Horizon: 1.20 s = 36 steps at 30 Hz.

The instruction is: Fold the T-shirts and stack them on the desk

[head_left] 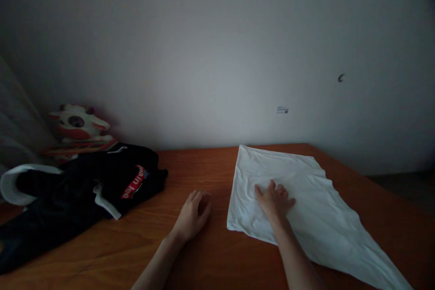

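A white cloth [306, 199] lies spread out at the right, flat at its far end and running off the lower right edge of the view with light wrinkles. On top of it rests my right hand [274, 200], its fingers spread and touching the fabric, gripping nothing that I can see. My left hand [193, 216] is on the brown table, left of the cloth and apart from it. Its fingers are loosely bent, with a gap between thumb and fingers and nothing held.
The wooden table [200, 167] reaches back to a pale wall [217, 54]. On its left lies a crumpled black garment [84, 190] with white trim and a red printed label [134, 183]. Behind that sits a white and red cow figure [79, 122].
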{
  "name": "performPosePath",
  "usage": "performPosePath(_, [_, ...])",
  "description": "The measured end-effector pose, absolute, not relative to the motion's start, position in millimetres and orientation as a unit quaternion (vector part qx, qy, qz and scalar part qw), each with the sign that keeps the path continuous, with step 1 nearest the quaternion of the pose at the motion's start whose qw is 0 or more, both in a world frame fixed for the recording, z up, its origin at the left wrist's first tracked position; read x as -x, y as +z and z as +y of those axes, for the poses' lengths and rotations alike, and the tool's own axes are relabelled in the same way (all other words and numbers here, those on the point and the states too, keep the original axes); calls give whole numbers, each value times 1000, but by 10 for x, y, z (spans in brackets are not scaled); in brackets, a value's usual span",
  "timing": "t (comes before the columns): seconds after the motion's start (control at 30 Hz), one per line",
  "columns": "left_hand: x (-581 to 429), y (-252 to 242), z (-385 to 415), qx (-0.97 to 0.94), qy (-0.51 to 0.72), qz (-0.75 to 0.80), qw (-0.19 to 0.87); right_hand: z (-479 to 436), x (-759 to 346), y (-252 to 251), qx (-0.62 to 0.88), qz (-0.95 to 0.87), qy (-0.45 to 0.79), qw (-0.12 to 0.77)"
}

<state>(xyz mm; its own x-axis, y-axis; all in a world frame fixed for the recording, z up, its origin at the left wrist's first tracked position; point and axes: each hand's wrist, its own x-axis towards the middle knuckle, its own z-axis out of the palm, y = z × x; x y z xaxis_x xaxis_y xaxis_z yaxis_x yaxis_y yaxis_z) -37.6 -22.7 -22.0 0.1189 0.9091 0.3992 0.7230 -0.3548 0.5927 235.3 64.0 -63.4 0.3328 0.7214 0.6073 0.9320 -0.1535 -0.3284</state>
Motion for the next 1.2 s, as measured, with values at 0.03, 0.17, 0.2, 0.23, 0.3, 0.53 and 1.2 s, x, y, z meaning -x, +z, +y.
performPosePath(0.03, [383,-232,-215,-726,376,561,128,642,-2370,-649,747,-565,-160,311])
performPosePath(0.17, [404,-280,-174,-681,428,577,143,611,-2209,-562,724,-616,-119,287])
performPosePath(0.2, [406,-285,-167,-673,436,581,139,599,-2138,-526,707,-634,-85,302])
performPosePath(0.23, [407,-287,-162,-668,440,586,130,585,-2062,-493,681,-656,-36,323])
performPosePath(0.3, [404,-279,-157,-670,433,594,102,538,-1907,-439,599,-698,110,378])
performPosePath(0.53, [410,-190,-226,-718,307,618,87,280,-1498,-301,305,-711,468,428])
performPosePath(1.2, [1033,-107,-241,-614,213,752,-109,672,-2268,-420,701,-631,14,332])
